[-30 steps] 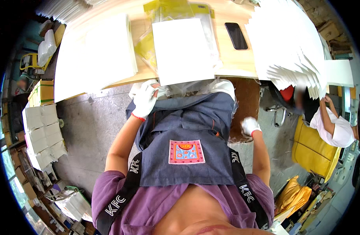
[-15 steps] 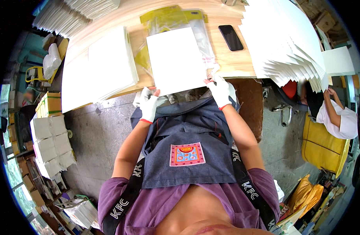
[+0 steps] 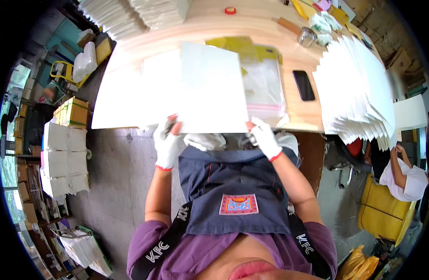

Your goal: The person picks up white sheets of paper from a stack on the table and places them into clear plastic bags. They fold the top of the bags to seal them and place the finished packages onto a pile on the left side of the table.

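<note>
Moved: white sheet (image 3: 214, 91) shifted L, partly off plastic bags (image 3: 266, 86), overlapping L stack (image 3: 161, 93).
Sheet pos: fwd of hands, long axis away from body, at counter (image 3: 210, 21) edge.
R hand (image 3: 263, 139): pinching near-R corner.
L hand (image 3: 167, 142): half-curled, near-L corner; grip unclear.
Nearer: abt equal.

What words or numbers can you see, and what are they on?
Black straps: large white letters, readable, but I won't copy them.
Bright patch: possible lettering at the top, too blurred to read.
Clear bag: a dark mark on its yellow-green top, too small to read.
White sheet: no writing visible.
</note>
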Demonstrator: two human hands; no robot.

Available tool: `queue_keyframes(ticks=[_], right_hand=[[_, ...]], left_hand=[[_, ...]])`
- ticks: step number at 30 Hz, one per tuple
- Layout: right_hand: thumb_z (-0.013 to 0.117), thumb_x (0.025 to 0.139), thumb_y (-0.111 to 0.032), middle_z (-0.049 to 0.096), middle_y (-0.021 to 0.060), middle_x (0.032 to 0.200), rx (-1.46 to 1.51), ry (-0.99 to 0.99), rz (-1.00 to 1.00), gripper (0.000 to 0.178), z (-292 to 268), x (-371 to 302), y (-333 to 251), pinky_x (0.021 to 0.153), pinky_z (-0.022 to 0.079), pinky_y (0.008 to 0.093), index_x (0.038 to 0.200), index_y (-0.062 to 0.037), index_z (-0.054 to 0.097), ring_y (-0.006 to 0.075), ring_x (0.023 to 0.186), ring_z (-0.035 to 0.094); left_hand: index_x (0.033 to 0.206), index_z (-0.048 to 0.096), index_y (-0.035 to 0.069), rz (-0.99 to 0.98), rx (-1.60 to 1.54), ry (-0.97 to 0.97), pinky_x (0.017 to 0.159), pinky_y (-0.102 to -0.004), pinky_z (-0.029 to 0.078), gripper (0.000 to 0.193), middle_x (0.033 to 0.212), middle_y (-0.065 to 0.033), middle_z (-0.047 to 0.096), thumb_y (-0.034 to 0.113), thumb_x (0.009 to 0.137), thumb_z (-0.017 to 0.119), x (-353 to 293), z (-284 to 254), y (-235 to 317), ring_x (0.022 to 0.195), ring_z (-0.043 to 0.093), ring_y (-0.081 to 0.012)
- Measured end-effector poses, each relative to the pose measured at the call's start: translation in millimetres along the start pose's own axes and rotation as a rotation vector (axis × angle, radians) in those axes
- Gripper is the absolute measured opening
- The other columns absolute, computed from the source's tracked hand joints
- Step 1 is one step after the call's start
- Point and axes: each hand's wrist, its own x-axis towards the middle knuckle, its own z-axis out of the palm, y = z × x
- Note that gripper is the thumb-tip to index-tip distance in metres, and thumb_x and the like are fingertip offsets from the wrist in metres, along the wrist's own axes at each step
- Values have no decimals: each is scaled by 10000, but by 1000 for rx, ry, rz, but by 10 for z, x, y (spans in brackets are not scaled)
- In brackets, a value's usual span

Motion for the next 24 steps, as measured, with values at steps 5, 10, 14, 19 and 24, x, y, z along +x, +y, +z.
queue_keyframes(ticks=[5, 10, 14, 19, 24], right_hand=[[570, 913, -203, 583, -4, 730, -55, -125, -85, 175, 1080, 587, -507, 435, 377, 215, 1017, -63, 580, 51, 521, 464], [570, 906, -420, 601, 11, 712, -226, -230, -226, 392, 1353, 1110, 84, 542, 429, 251, 978, -41, 638, 82, 599, 525], [504, 953, -306, 559, 8, 643, 2, -275, -98, 261, 899, 726, -247, 425, 373, 231, 836, -77, 547, 64, 490, 464], [428, 933, -77, 598, 11, 737, 51, -33, -106, 166, -55, -47, -382, 483, 426, 211, 1030, -58, 561, 59, 564, 518], [505, 894, -59, 622, 80, 889, -186, 39, -367, 162, -837, -683, -843, 636, 496, 239, 1023, -43, 603, 122, 761, 606]], left_hand=[[1168, 569, -35, 188, 278, 270, 871, -281, 427, 298, 1075, -115, 608, 149, 945, 498, 432, -822, -205, 983, 545, -163], [1395, 360, -40, 74, 105, 184, 1089, -300, 285, 574, 1427, -130, 410, -89, 830, 450, 570, -1407, -1421, 1295, 398, -207], [1396, 352, -41, -32, 337, 330, 1011, -333, 389, 546, 1388, -172, 418, -52, 858, 449, 481, -1024, -1021, 1157, 494, -221], [1430, 284, 11, 472, 729, 595, 1051, -394, 366, 595, 1452, -211, 304, 100, 905, 549, 276, -667, -671, 1306, 369, -283], [1386, 334, -33, 412, 477, 336, 1036, -400, 381, 710, 1429, -210, 339, -15, 736, 620, -228, -45, -731, 1281, 404, -312]])
